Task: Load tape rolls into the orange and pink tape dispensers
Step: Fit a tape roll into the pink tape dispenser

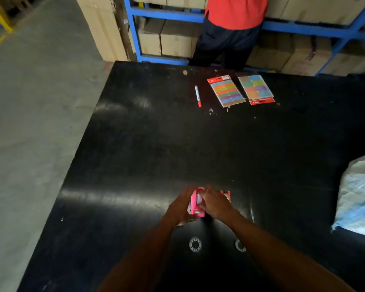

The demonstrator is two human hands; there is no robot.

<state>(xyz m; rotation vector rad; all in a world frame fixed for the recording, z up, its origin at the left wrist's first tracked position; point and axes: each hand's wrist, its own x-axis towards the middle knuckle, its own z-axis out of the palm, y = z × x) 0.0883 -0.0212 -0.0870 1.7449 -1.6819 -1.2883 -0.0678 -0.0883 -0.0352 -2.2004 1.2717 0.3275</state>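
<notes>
A pink tape dispenser [195,204] sits between my two hands over the near part of the black table [156,144]. My left hand [180,207] wraps its left side. My right hand [215,202] covers its top and right side, fingers pressed onto it. Whatever is under those fingers is hidden. Behind my right hand an orange-red item [227,194] peeks out, possibly the orange dispenser. Two clear tape rolls lie on the table nearer me, one [195,244] in full view and one [239,245] partly covered by my right forearm.
At the far side lie a red and white marker [198,95] and two packs of coloured labels [227,91] [257,89]. A person in a red top [234,22] stands beyond the table by blue racks with cardboard boxes. A white woven sack [358,197] lies at right.
</notes>
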